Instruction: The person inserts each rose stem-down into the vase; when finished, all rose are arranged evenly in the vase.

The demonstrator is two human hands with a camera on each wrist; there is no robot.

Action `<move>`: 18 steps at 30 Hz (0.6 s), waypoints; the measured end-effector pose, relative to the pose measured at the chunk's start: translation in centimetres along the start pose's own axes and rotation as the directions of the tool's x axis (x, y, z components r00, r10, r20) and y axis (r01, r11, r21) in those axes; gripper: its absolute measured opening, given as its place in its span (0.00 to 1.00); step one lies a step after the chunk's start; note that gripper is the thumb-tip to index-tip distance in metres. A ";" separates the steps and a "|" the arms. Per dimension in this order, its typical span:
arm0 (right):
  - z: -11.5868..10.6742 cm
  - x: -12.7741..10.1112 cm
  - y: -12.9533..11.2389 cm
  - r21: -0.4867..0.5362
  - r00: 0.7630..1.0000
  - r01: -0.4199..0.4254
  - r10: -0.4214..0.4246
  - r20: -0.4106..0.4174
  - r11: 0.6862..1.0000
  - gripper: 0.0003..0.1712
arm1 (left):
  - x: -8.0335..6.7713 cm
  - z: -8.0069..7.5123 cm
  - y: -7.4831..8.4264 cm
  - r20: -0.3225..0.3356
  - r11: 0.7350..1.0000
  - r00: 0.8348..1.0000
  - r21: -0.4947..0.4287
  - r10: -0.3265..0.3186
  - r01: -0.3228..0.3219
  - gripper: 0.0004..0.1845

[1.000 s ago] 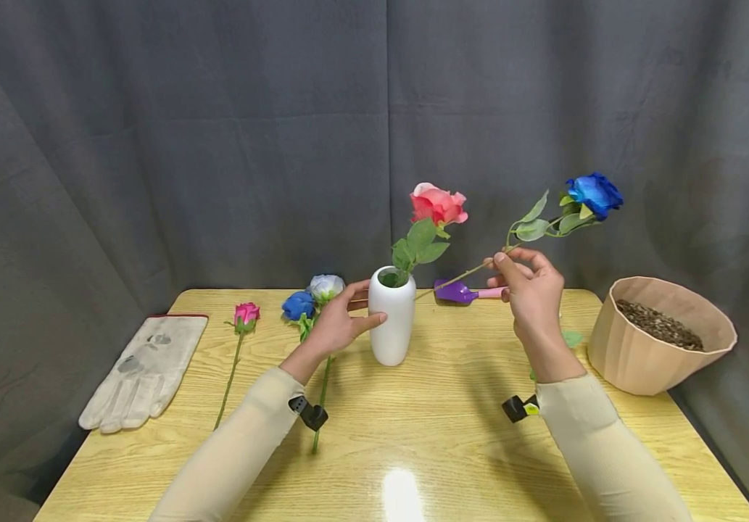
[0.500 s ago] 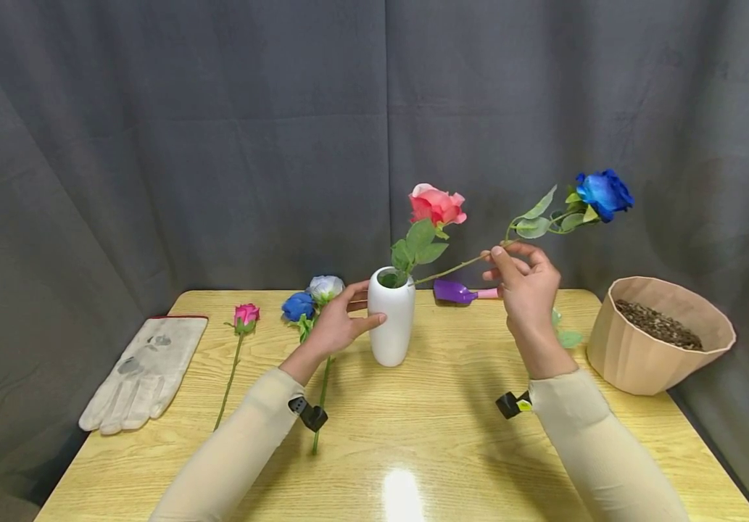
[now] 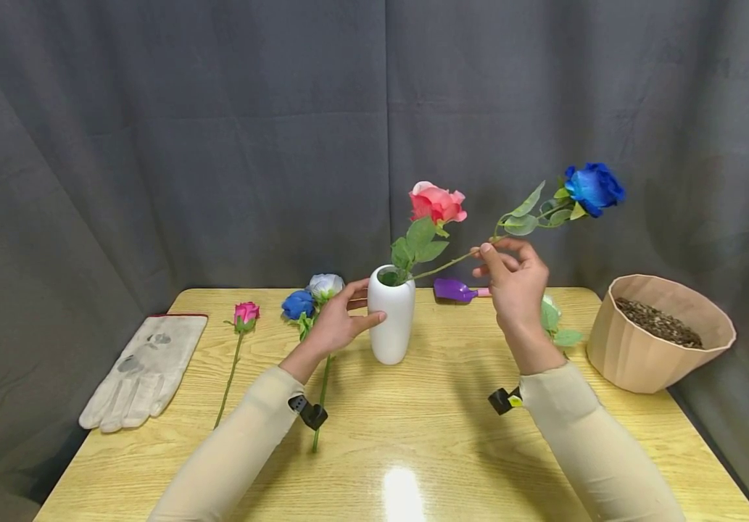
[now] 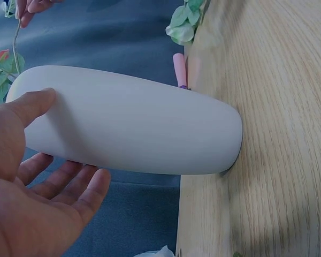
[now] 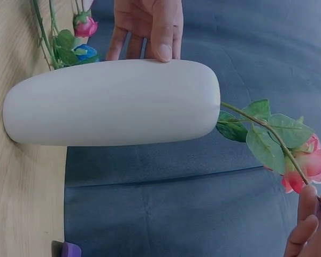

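A white vase (image 3: 391, 326) stands upright on the table. My left hand (image 3: 338, 325) holds its left side, thumb on the near face and fingers round the back, as the left wrist view shows on the vase (image 4: 134, 128). A coral-pink rose (image 3: 438, 203) leans out of the mouth to the right. Between thumb and fingertips, my right hand (image 3: 520, 293) pinches the stem of a blue rose (image 3: 594, 189), its bloom up and right. In the right wrist view, that stem (image 5: 267, 127) slants to the vase's mouth; whether its tip is inside I cannot tell.
Left of the vase lie a magenta rose (image 3: 246, 317), a blue rose (image 3: 299, 306) and a whitish one (image 3: 325, 286). A work glove (image 3: 146, 370) lies far left. Behind is a purple trowel (image 3: 455, 291); at right, a leafy flower (image 3: 552, 315) and a soil-filled pot (image 3: 625, 355).
My right hand has moved left and slightly up with the blue rose. Its stem's lower end has risen from beside the vase to the rim. The left hand has stayed on the vase.
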State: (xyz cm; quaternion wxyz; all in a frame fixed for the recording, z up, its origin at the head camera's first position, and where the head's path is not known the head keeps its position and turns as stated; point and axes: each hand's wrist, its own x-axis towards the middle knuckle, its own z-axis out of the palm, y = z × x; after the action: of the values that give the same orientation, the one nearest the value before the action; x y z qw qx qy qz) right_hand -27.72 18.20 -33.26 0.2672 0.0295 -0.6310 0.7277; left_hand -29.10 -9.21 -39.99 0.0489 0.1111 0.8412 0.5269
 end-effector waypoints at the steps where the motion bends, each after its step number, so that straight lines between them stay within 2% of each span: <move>1: 0.1 0.0 0.1 -0.009 1.000 0.003 -0.003 0.002 1.000 0.08 | 0.0 0.0 0.0 0.000 1.000 1.000 -0.001 0.001 -0.001 0.41; 12: 1.1 -0.1 0.9 -0.090 0.996 0.078 -0.075 0.037 0.993 0.08 | 0.0 0.0 0.0 0.001 1.000 1.000 -0.003 0.012 -0.012 0.41; 18: 1.9 -0.4 1.0 -0.152 0.995 0.078 -0.067 0.080 0.985 0.13 | 0.1 0.0 -0.2 0.002 1.000 1.000 0.004 0.011 -0.011 0.41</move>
State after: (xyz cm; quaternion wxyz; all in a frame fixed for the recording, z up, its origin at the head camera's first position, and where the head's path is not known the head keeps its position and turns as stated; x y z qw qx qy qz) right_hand -28.41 16.23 -33.95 0.2713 0.0585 -0.6935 0.6648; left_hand -29.21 -9.29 -40.13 0.0466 0.1161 0.8417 0.5253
